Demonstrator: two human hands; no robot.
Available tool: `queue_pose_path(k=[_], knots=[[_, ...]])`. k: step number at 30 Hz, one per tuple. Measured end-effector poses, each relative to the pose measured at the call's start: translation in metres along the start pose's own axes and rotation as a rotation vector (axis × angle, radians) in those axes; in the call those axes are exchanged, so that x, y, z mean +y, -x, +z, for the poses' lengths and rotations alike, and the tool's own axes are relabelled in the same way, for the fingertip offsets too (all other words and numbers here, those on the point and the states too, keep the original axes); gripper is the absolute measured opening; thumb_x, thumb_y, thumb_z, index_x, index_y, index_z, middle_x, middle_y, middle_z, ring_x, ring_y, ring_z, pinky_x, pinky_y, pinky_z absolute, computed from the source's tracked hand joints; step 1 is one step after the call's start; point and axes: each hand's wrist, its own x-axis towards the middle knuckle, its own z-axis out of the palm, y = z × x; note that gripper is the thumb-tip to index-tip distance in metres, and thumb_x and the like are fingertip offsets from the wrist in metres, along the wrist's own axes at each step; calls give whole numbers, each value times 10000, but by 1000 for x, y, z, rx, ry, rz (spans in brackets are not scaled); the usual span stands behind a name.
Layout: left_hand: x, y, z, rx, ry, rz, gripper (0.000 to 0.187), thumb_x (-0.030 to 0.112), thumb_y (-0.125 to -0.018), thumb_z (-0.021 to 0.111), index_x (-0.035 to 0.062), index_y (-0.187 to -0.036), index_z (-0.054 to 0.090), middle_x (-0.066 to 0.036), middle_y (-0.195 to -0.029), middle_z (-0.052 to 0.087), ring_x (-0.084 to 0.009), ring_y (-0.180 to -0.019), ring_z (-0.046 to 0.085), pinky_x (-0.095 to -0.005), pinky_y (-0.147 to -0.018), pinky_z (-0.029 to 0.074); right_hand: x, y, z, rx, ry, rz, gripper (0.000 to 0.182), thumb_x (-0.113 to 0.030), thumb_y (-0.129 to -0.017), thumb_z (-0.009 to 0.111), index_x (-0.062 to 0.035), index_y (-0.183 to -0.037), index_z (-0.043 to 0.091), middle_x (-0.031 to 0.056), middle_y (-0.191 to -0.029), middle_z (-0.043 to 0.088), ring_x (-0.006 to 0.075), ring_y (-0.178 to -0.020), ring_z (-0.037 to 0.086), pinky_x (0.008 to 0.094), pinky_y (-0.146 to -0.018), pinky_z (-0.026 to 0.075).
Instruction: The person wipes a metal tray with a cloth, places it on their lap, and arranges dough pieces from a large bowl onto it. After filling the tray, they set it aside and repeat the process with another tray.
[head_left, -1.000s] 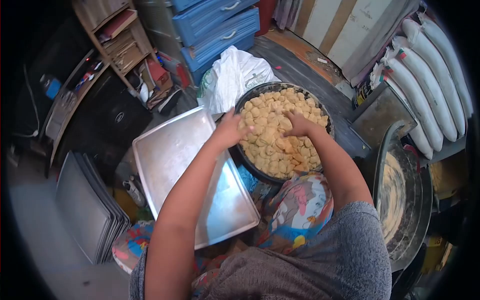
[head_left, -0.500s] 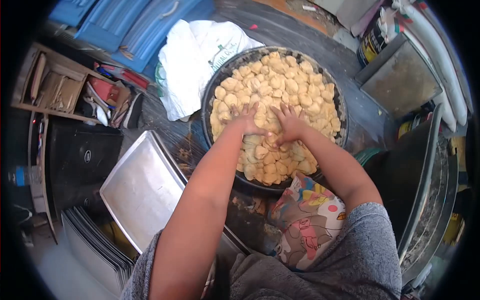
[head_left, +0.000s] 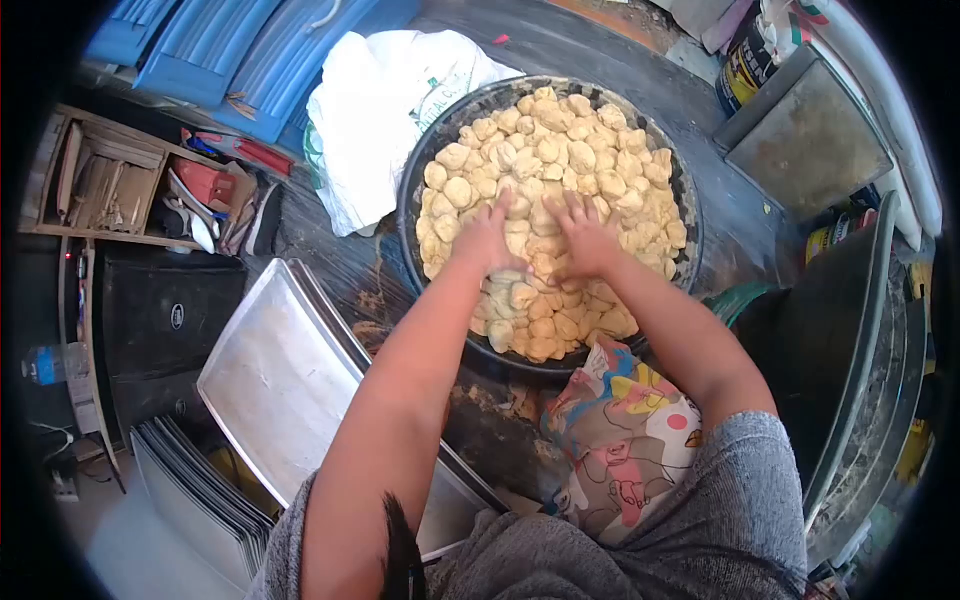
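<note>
With the empty metal tray (head_left: 275, 385) lying nearest, the left hand (head_left: 487, 240) and right hand (head_left: 585, 238) press flat, fingers spread and gripping nothing, on the dough pieces (head_left: 590, 170) heaped in the dark round pan (head_left: 425, 165), where soft lumps likely stick together or spill over the far rim.

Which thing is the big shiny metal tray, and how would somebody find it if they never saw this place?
Start at the round dark basin heaped with dough pieces, where both hands press down. Look left of the left hand and arm: the metal tray lies flat beside the basin. It is wide, silvery, rectangular and bare, unlike the grey stack of trays standing further left.
</note>
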Motion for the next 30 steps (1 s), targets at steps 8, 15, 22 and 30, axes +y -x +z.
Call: queue_pose_path(k=[8, 15, 22, 30], knots=[[21, 4, -10, -240, -52, -36, 1337, 516, -397, 867, 172, -1478, 159, -181, -1501, 174, -448, -1351, 200, -503, -1070, 317, 4, 3, 3, -182, -101, -50, 1166, -473, -466, 860, -212, -1430, 259, 122, -1368, 367, 353, -1285, 336, 649, -958, 324], [34, 34, -4, -211, -277, -24, 1331, 470, -446, 882, 212, -1485, 92, -138, -1496, 182, -416, -1332, 266, -532, -1017, 373, -10, 25, 4, -151, 117, -36, 1108, -485, -536, 832, -227, -1434, 238, 91, -1396, 342, 323, -1267, 364, 600, -914, 385], [32, 23, 0, -141, -278, -35, 1201, 395, -546, 864, 251, -1477, 120, -98, -1487, 212, -376, -1289, 352, -520, -971, 424, -17, 16, 11, -61, 152, -36, 881, -372, -638, 783, -274, -1383, 323, 80, -1313, 410, 311, -1208, 424, 565, -874, 417], [23, 27, 15, 138, -62, 78, 702, 121, -647, 771, 175, -1263, 439, -122, -1208, 469, -378, -1064, 519, -412, -879, 493, -9, 11, 15, 65, 119, -196, 485, -140, -725, 637, -216, -1178, 482, 70, -1101, 505, 284, -984, 559, 396, -719, 520]])
